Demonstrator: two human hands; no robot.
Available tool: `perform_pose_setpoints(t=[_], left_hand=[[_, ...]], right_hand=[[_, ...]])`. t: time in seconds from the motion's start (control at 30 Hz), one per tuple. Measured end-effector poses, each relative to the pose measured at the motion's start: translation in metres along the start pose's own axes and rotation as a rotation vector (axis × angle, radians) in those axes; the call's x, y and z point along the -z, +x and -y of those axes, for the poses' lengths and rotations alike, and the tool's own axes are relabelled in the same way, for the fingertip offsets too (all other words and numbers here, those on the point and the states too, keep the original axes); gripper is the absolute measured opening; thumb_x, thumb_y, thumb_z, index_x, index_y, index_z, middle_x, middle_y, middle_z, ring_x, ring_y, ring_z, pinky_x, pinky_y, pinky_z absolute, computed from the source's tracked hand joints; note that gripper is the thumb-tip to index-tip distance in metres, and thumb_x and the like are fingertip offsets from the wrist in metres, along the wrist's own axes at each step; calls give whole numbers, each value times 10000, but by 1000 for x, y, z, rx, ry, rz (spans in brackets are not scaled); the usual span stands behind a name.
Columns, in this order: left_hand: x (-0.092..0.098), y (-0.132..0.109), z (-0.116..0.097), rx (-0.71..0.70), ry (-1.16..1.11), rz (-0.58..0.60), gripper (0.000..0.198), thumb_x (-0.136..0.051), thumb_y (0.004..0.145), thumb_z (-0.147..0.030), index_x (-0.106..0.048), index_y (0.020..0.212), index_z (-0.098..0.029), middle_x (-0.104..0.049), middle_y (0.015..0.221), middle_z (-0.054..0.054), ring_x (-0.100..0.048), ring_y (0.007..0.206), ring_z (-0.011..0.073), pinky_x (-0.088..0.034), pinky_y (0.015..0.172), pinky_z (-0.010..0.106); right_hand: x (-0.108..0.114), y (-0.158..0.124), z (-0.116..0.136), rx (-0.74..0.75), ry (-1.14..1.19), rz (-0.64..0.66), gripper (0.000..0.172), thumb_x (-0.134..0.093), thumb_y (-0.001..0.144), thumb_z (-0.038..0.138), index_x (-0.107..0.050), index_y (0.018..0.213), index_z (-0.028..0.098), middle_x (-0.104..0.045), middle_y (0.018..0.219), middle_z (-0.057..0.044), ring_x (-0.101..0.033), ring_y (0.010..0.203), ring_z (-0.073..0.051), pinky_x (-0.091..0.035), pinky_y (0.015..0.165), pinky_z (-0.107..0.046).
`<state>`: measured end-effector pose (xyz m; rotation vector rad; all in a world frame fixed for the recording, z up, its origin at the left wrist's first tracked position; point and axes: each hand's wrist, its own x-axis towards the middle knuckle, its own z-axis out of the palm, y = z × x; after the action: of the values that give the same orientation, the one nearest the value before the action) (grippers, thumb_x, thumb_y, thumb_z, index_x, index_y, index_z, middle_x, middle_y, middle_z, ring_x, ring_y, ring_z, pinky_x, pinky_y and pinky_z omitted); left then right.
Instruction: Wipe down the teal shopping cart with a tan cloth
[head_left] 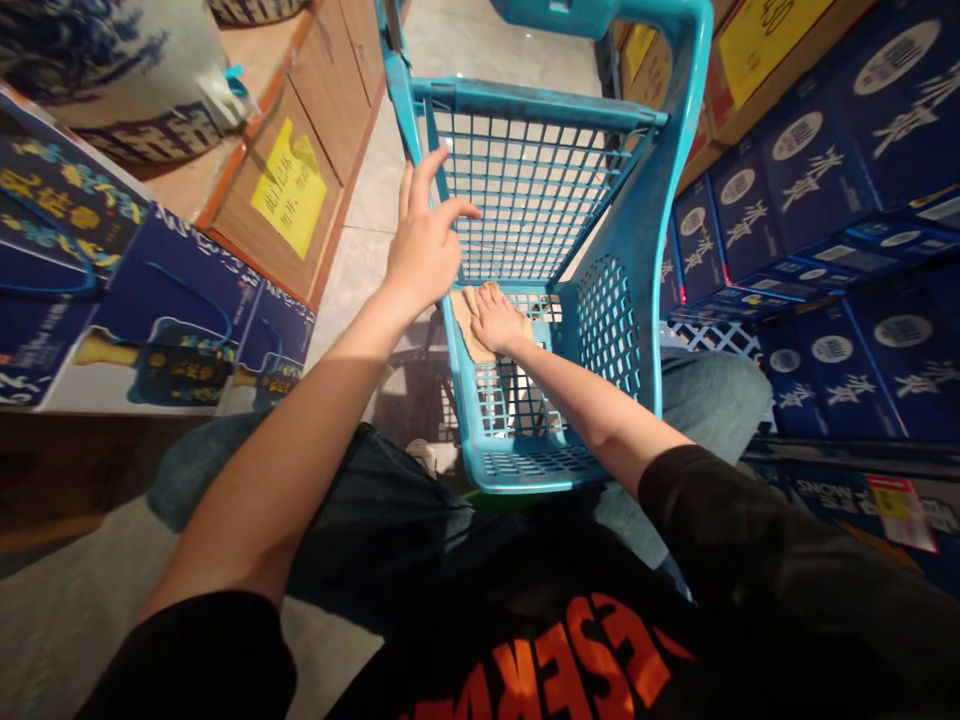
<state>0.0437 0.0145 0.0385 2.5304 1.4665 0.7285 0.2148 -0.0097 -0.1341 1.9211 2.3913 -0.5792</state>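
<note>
A blue plastic shopping cart (679, 130) with grid walls stands between my knees. Down in its basket, my right hand (496, 318) presses on a tan cloth (466, 325), fingers together and slightly bent over it. The cloth lies against the basket's floor at the left side, partly hidden under that hand. Above the basket's left rim is my left hand (426, 240), its fingers apart and nothing in it. Whether it touches the rim I cannot tell.
Stacked dark blue boxes (806, 150) line the right side. On the left are printed gift boxes (187, 330), a wooden cabinet (334, 80) with a yellow note (289, 190), and a blue-and-white ceramic jar (150, 75). Pale floor tiles (457, 40) show ahead.
</note>
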Motion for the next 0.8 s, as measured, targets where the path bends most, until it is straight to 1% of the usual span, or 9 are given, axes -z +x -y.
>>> perform_pose_setpoints(t=[0.13,0.27,0.37,0.5,0.57,0.67,0.73,0.77,0.8], left_hand=[[-4,1,6,-77,24,30,812,-618,740,-296,-708,1516,-518,-615,1706,-65,-165,1821,266,-251,1478,675],[-2,0,3,22,36,36,776,-620,765,-305,-707,1506,-519,-611,1700,-79,-159,1820,228,-248,1492,600],[4,-3,-4,76,24,46,724,-608,794,-301,-722,1473,-520,-626,1680,-75,-165,1816,217,-278,1475,587],[11,-4,-11,38,51,113,649,-617,838,-283,-745,1430,-517,-594,1700,-86,-74,1820,210,-287,1461,595],[10,-3,-11,36,35,116,556,-575,922,-251,-753,1412,-445,-497,1779,-103,-47,1804,197,-257,1476,581],[4,-1,-4,63,-105,36,477,-472,1004,-121,-757,1347,-290,-357,1862,-103,-101,1752,168,-169,1506,540],[-3,0,3,40,-121,5,487,-465,1004,-66,-742,1347,-270,-407,1824,-102,-97,1731,154,-143,1508,533],[-6,0,6,20,-86,0,487,-483,1001,-67,-732,1365,-274,-456,1781,-102,-70,1728,157,-137,1507,537],[-10,1,9,4,-36,-2,480,-510,1001,-84,-719,1387,-279,-499,1733,-101,-37,1726,163,-131,1508,539]], right_hand=[[2,16,5,115,51,64,753,-416,1126,246,-343,1850,49,-226,1943,-164,-176,1835,-326,-139,1509,-540],[8,32,15,188,96,127,726,-385,1151,263,-352,1836,26,-266,1927,-164,-229,1823,-292,-159,1509,-491],[14,29,19,190,91,140,723,-350,1165,280,-328,1848,44,-258,1930,-141,-232,1823,-282,-176,1503,-504],[18,-3,11,248,55,203,749,-391,1132,270,-342,1849,59,-229,1934,-109,-187,1834,-275,-156,1512,-503],[18,-26,4,304,22,241,743,-423,1114,271,-399,1828,68,-217,1938,-95,-152,1840,-275,-123,1517,-504],[17,-58,-2,401,-30,310,726,-458,1110,284,-450,1800,60,-173,1942,-102,-105,1845,-278,-40,1517,-491],[14,-74,-3,458,-37,374,728,-523,1084,294,-494,1782,89,-185,1938,-90,-118,1844,-263,-50,1510,-440],[11,-80,-3,472,-31,402,725,-567,1061,304,-539,1763,123,-240,1930,-77,-159,1838,-254,-92,1502,-412],[8,-86,-4,460,-26,403,699,-604,1037,315,-611,1720,167,-339,1904,-64,-229,1823,-249,-157,1486,-390]])
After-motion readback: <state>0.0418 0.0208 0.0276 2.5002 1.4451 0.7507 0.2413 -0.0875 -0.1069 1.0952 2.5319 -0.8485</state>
